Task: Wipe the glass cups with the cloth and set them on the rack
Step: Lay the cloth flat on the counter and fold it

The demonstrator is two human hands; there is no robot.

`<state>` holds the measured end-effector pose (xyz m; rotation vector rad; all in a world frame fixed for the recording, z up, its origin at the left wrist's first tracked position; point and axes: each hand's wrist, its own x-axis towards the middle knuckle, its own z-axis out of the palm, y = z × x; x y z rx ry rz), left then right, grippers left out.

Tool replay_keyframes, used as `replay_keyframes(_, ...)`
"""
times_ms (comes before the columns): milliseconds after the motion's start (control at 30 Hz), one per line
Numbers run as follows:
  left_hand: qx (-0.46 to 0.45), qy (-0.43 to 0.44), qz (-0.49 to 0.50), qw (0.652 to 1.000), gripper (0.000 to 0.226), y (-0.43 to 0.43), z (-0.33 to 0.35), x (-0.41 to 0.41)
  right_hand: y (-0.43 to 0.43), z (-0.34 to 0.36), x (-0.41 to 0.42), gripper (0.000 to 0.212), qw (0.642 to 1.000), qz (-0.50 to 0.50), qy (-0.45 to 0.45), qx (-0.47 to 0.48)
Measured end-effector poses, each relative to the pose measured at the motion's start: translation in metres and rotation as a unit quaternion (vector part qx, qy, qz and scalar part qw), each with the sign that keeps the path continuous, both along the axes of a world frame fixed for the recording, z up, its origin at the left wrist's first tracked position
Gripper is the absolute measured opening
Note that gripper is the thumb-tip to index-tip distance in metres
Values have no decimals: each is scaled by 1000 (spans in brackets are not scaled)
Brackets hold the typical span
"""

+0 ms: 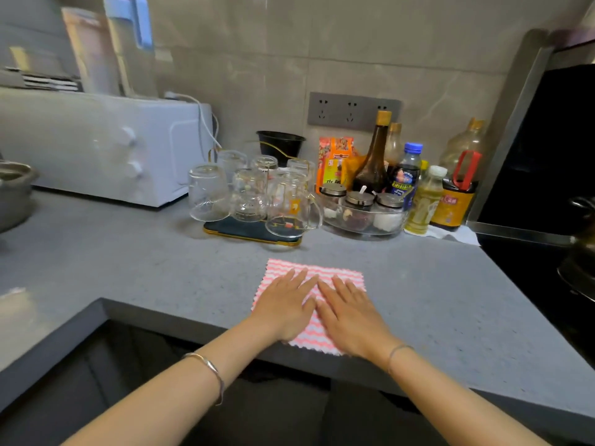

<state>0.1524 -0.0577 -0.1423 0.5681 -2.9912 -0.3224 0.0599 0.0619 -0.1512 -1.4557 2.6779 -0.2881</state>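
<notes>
Pressing the cloth [335, 272] flat on the counter [161, 262], close to the front edge, with the near hem at or just over it. Done with the left hand [283, 305] and right hand [352, 313] side by side, palms down, fingers straight and slightly spread, gripping nothing. Probably smoothing or steadying it before lifting it to wipe, to judge by the flat palms.

Farther back, well apart from the cloth: the cups [251, 191], clear glass, mouths down, clustered on the rack [236, 231], a dark tray with a gold rim and gold wire posts. Turned upside down presumably to drain and to keep dust out. No telling wiped from unwiped. With no cup in hand, likely either the very start or the very end of the job.

Just right of the rack: a glass dish [363, 228] of lidded jars, then bottles [373, 162] of sauce and oil, kept back by the wall, probably to leave working room in front. Left of the rack, a white oven [106, 146] with a white cord behind it. Above the bottles, a socket strip [354, 111]. Behind the cups, a black bowl [280, 141].
</notes>
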Motion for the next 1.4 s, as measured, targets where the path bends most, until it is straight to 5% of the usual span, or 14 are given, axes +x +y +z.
replay_keyframes(933,-11,-11,80,997,53,-256,10,109,-269,11,99,54,995,87,-50,6)
replay_keyframes(1400,-20,-38,151,988,52,-223,2,144,-248,13,122,55,988,148,-35,7)
